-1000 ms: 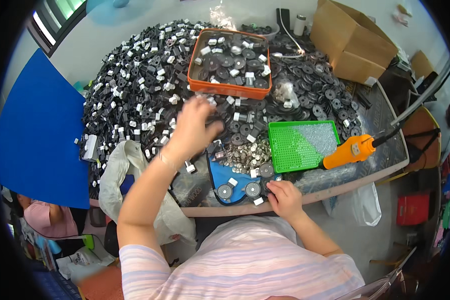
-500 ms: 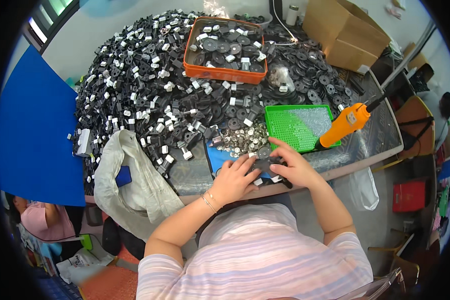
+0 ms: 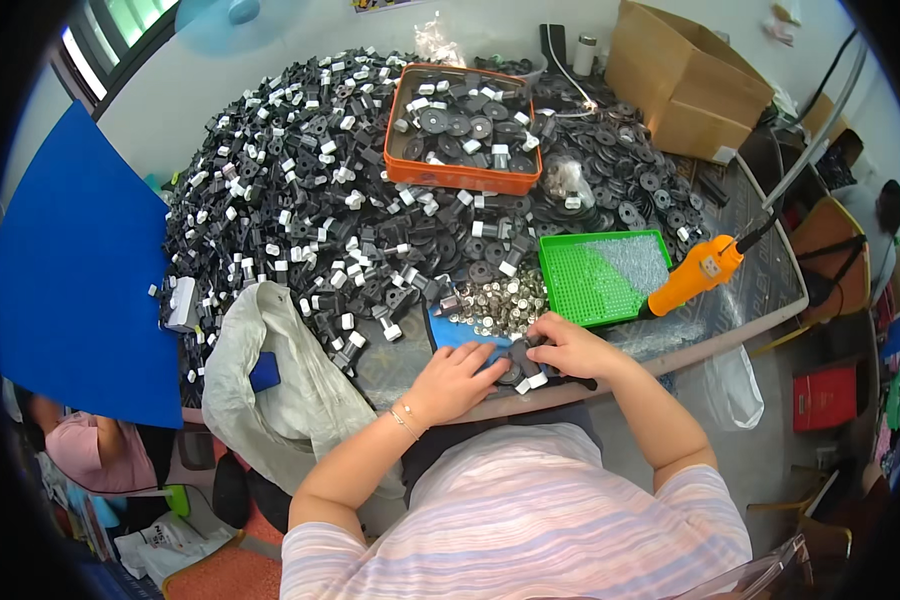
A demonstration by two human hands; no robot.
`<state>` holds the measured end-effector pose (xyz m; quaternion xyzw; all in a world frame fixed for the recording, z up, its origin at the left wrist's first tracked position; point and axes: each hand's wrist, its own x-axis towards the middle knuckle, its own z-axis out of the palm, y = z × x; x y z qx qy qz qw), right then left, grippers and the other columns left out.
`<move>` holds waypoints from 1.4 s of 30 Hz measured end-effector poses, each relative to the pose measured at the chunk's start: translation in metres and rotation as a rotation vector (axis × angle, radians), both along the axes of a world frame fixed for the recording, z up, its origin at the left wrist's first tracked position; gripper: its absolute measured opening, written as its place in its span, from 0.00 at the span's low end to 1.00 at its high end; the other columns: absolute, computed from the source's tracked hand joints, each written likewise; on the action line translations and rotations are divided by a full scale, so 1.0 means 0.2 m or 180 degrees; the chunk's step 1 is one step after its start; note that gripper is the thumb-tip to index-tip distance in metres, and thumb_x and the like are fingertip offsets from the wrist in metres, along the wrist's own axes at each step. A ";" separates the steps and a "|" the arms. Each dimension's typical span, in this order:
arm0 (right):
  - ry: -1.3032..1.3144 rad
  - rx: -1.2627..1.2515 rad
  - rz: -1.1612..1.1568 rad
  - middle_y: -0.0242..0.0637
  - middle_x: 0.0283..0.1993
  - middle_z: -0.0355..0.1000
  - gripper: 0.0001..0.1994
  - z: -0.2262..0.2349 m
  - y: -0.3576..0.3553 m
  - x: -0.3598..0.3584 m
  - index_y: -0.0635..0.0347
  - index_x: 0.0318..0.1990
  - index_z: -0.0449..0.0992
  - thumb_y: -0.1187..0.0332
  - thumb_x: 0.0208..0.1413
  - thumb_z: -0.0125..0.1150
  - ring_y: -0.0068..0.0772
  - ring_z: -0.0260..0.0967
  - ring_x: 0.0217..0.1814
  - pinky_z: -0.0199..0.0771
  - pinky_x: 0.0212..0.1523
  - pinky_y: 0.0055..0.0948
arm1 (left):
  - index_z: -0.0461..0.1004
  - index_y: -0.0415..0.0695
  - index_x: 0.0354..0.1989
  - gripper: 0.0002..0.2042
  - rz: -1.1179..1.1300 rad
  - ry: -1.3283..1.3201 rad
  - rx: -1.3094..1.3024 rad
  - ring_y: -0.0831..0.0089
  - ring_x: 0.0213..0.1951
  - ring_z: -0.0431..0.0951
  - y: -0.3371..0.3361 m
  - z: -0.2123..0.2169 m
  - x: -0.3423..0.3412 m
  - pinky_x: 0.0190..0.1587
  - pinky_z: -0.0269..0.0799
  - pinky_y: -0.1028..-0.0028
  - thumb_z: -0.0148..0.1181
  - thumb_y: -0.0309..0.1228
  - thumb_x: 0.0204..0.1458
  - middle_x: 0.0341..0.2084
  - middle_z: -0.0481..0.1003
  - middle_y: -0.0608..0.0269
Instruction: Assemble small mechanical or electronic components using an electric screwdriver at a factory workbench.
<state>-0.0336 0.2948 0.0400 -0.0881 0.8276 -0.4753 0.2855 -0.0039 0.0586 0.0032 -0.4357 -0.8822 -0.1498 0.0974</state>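
Observation:
At the table's front edge, a black plastic part (image 3: 521, 362) with a round disc and a white piece lies between my hands. My right hand (image 3: 578, 352) grips it from the right, thumb and fingers closed. From the left, my left hand (image 3: 460, 378) has its fingers closed against its rim; the left thumb is mostly hidden. Just beyond my hands, small shiny metal pieces (image 3: 500, 305) are heaped on a blue mat (image 3: 452, 330). A green tray (image 3: 590, 285) holding small clear-looking bits stands beyond my right hand. Against its right side leans an orange electric screwdriver (image 3: 698, 272).
Black parts with white ends (image 3: 300, 200) are piled over the left and back of the table. An orange box (image 3: 460, 178) holds more. A grey-white sack (image 3: 270, 370) lies front left; a cardboard box (image 3: 685, 80) stands back right. A blue board (image 3: 80, 280) rises left.
The view has shifted, so the table sits slightly lower and further right. The black part has turned between my hands, and my right fingers have drawn in closer around it.

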 end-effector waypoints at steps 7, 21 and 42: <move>-0.0233 -0.0744 -0.0378 0.25 0.25 0.66 0.10 0.20 0.02 -0.10 0.59 0.40 0.70 0.68 0.51 0.59 0.15 0.62 0.24 0.61 0.22 0.19 | 0.71 0.55 0.49 0.18 -0.0381 0.0015 0.0246 0.66 0.48 0.70 0.03 -0.10 -0.07 0.40 0.65 0.68 0.59 0.36 0.47 0.49 0.70 0.61; 0.1708 -0.1155 -0.1138 0.43 0.45 0.73 0.22 0.56 -0.46 -1.46 0.66 0.47 0.72 0.61 0.48 0.63 0.34 0.70 0.46 0.68 0.47 0.29 | 0.76 0.46 0.46 0.17 0.0517 -0.0020 0.1746 0.59 0.45 0.74 -0.21 0.37 -0.38 0.47 0.71 0.68 0.61 0.21 0.45 0.47 0.72 0.53; 0.1329 -0.2025 -0.1959 0.33 0.45 0.69 0.13 -0.04 0.02 -0.51 0.63 0.47 0.69 0.76 0.53 0.57 0.23 0.66 0.49 0.65 0.51 0.23 | 0.72 0.37 0.43 0.14 0.1448 0.0169 0.1936 0.53 0.52 0.69 -0.35 0.48 -0.96 0.54 0.64 0.65 0.58 0.32 0.52 0.48 0.69 0.47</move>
